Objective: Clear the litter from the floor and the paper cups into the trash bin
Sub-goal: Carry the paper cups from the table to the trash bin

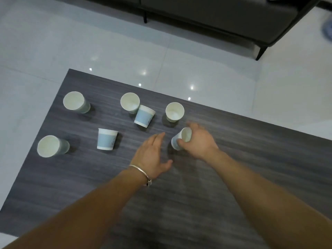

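Note:
Several pale blue paper cups stand or lie on a dark grey wood-grain table (215, 194). My right hand (199, 141) grips one tilted cup (181, 138) near the table's middle. My left hand (152, 155), with a silver bracelet at the wrist, hovers open just left of it, fingers straight. Upright cups stand at the far left (75, 102), the near left (51, 146), the far middle (129, 102) and the far right (174, 111). Two cups lie on their sides: one (107, 139) left of my left hand, another (144, 118) against the far middle cup. No trash bin is in view.
Glossy white floor tiles (197, 69) surround the table's far and left edges. A dark sofa (224, 15) on thin black legs stands beyond the table at the top. A blurred blue-white object (327, 29) lies at the right edge.

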A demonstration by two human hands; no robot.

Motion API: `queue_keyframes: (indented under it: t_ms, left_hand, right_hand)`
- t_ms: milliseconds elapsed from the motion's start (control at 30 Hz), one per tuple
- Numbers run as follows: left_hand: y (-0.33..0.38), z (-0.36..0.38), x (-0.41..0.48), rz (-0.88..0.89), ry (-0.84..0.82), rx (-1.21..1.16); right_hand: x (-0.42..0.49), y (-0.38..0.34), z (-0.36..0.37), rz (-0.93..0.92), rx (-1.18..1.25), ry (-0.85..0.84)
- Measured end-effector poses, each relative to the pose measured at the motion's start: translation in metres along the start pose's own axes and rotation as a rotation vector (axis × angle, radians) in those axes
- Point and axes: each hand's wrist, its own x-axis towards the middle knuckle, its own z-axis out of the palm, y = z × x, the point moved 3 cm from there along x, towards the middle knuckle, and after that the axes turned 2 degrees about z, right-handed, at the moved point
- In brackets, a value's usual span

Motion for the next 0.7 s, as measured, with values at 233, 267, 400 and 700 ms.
queue_keyframes:
  t_ms: [233,267,400,700]
  left_hand:
    - [-0.051,-0.039,-0.01,-0.015,0.044,-0.199]
    - [-0.06,-0.042,-0.013,-0.026,0.073,-0.197]
    - [-0.097,-0.046,-0.029,-0.087,0.098,-0.17]
    - [-0.14,-0.046,-0.08,-0.16,0.166,-0.147]
  right_hand:
    - [-0.031,-0.098,0.032,-0.31,0.025,-0.13]
    - [-0.028,-0.102,0.031,-0.335,0.016,-0.157]
    - [0.019,-0.094,0.003,-0.349,-0.164,0.146]
    - [0.083,-0.063,0.029,0.01,-0.406,0.039]
